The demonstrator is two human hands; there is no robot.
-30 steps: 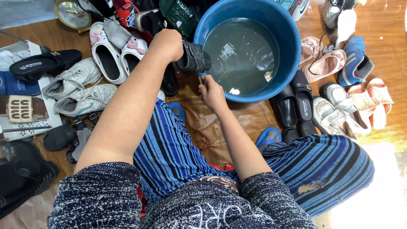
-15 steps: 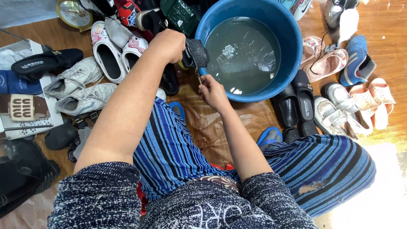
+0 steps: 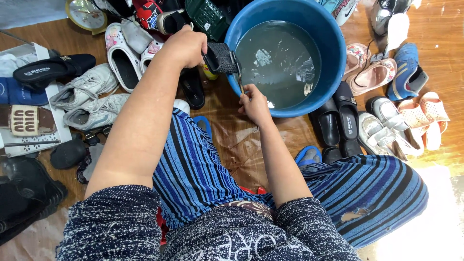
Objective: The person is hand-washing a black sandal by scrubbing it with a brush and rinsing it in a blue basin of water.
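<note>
Perhaps home floor: shoes (image 3: 87, 92), washtub (image 3: 333, 58)

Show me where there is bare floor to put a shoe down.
Free: the brown sheet between the striped knees, below the blue basin; and the wood floor at far right beyond the blue shoe. Crowded: left of the left hand, white sneakers and clogs lie packed; right of the basin, black shoes and sandals.
</note>
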